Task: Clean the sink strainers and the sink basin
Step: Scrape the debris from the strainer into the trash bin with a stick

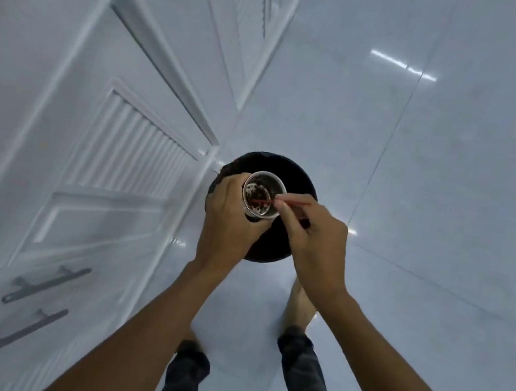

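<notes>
glossy white tiled floor [439, 193] below me; my left hand [228, 221] has its grip wrapped around the sink strainer [261, 197] above a black bin [279, 244], my right hand [313, 243] pinching a thin red stick [290, 202] poking inside it.

Glossy white tiled floor [456, 196] reflecting lights; white louvred cabinet doors [69, 144], metal handles [46, 285].

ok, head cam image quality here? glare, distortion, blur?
Head view: strong wide-angle bowing, cabinet doors and tile lines splay outward; bright light reflections on the glossy floor; overall soft, cool cast; strainer in the left hand is small, its debris hard to resolve; right hand reasonably sharp.
</notes>
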Tool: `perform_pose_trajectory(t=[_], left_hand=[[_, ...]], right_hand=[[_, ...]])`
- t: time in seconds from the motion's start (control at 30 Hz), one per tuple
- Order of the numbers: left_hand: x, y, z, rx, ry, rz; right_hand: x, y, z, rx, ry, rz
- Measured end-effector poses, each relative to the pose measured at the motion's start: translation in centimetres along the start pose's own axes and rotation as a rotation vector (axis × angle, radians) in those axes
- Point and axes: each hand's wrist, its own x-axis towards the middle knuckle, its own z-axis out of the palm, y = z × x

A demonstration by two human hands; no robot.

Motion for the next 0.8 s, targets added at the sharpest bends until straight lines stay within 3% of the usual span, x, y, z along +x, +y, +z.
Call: perform_pose_trajectory(t=[0.17,0.3,0.4,0.47,0.6,0.8], left_hand=[[1.1,-6.2,5.1,0.108,-0.028,-0.020],[2.2,-8.8,7.4,0.157,-0.092,-0.030],[3.1,-10.3,8.3,0.183,-0.091,-0.005],[3.6,-11.2,8.4,0.212,-0.102,0.005],[4.3,-11.5,8.6,0.234,-0.104,-0.006],[5.3,-11.7,8.4,0.273,-0.106,0.009]], right_hand=[[0.8,8.0,5.3,-0.034,0.095,0.127],[-0.7,10.8,8.6,-0.024,-0.007,0.133],[-0.2,12.6,9.5,-0.038,0.046,0.203],[0.5,13.1,9.7,-0.005,0.092,0.248],[0.5,11.8,10.7,-0.023,0.032,0.155],[1.7,12.3,10.5,-0.045,0.077,0.233]])
